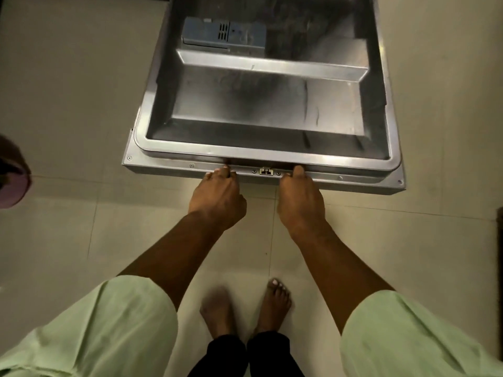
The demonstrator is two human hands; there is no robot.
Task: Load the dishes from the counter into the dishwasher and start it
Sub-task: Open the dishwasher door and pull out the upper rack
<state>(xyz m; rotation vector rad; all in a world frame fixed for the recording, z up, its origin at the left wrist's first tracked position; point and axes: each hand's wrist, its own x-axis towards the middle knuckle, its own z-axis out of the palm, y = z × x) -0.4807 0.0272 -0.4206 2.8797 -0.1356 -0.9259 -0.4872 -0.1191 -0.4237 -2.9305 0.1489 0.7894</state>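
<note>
Opened stainless-steel dishwasher door [168, 164], lying flat above the pale tiled floor [68, 91]. The 2 hands clasp its near edge: left hand [217, 197] and right hand [300, 202], fingers curled over the rim, on either side of the small central latch [266, 171]. A grey-blue rectangular detergent dispenser [223, 36] sits in the door's far inner panel.

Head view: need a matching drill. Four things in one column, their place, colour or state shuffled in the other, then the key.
Things
1 left hand
2 door latch
3 detergent dispenser
4 left sleeve

Place, colour or state
A pale green
B blue-grey, far left of the dishwasher door inner panel
C middle of the door's near edge
D grips the door's near edge, left of the latch

Pairs: 1-D, 2-C, 3-B, 4-A
</note>
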